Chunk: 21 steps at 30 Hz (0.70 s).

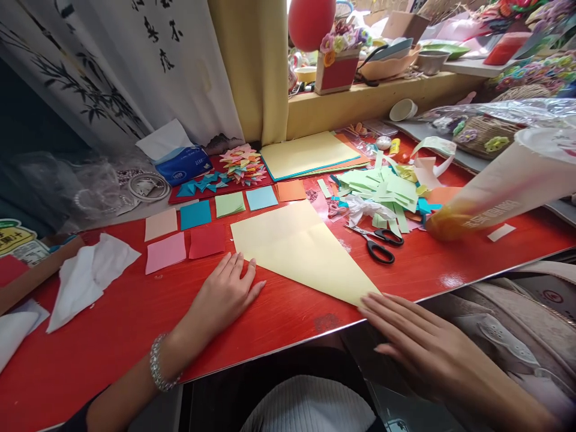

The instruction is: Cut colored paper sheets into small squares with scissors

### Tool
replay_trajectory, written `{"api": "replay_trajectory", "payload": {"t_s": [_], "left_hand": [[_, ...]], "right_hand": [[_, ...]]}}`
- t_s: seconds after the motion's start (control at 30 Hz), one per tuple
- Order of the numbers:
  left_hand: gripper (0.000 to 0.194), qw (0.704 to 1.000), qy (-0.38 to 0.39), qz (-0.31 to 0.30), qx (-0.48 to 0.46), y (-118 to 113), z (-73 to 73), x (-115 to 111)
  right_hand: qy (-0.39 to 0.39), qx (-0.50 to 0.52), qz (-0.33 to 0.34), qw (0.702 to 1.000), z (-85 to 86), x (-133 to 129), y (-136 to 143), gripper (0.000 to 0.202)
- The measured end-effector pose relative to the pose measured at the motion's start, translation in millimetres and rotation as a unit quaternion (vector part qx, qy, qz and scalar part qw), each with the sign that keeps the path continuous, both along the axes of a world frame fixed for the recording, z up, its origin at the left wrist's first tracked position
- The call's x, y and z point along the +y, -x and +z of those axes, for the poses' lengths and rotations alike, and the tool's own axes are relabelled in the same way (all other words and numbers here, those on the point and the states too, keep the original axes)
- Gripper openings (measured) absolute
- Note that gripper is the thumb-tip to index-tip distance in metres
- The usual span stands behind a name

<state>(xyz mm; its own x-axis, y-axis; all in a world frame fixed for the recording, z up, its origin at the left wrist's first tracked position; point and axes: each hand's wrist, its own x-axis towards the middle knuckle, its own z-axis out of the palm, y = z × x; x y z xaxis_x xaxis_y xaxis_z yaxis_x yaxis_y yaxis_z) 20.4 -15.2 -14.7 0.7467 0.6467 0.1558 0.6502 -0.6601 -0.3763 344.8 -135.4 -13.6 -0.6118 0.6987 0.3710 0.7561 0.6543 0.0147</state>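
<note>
A pale yellow sheet of paper (pixel 297 246), folded with a slanting near edge, lies on the red table in front of me. My left hand (pixel 229 282) rests flat by its lower left edge, fingertips touching the paper, with a beaded bracelet on the wrist. At the sheet's pointed right corner, my right hand (pixel 409 330) lies with fingers stretched out over the tip. Stacks of square paper stand just behind the left hand, among them red squares (pixel 207 241), pink squares (pixel 166 252) and green squares (pixel 230 204).
Black-handled scissors (pixel 380 243) lie right of the sheet, near a heap of green paper strips (pixel 382 186). A large plastic cup (pixel 499 186) leans at the right. Larger coloured sheets (pixel 310 155), a tissue pack (pixel 180 162) and crumpled tissues (pixel 90 276) are also around.
</note>
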Motion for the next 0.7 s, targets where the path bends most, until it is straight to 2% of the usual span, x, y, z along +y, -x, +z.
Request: {"api": "replay_trajectory", "payload": {"t_s": [0.07, 0.13, 0.2, 0.27, 0.37, 0.47, 0.7], "left_hand": [[0.047, 1.0, -0.003, 0.002, 0.003, 0, -0.8, 0], [0.047, 1.0, -0.006, 0.005, 0.003, -1, -1.5, -1], [0.046, 1.0, -0.011, 0.006, -0.001, -1, -2.0, -1], [0.044, 1.0, -0.019, 0.008, -0.004, -2, -2.6, -2], [0.043, 1.0, -0.028, 0.007, -0.007, -1, -3.3, -1], [0.043, 1.0, -0.024, 0.003, -0.019, 0, -3.7, -1], [0.043, 0.996, 0.014, 0.01, -0.088, 3, -6.2, -2]], "right_hand": [[0.032, -0.021, 0.035, 0.999, 11.5, 29, 25, 0.047], [0.07, -0.039, 0.071, 0.994, 15.9, 59, 53, 0.055], [0.074, -0.042, 0.106, 0.991, 12.1, 82, 77, 0.069], [0.084, -0.038, 0.116, 0.989, 2.8, 93, 93, 0.072], [0.106, -0.022, 0.083, 0.991, -10.7, 87, 94, 0.065], [0.113, -0.029, 0.041, 0.992, -16.0, 64, 78, 0.057], [0.025, -0.032, -0.06, 0.997, -25.4, 16, 45, 0.049]]}}
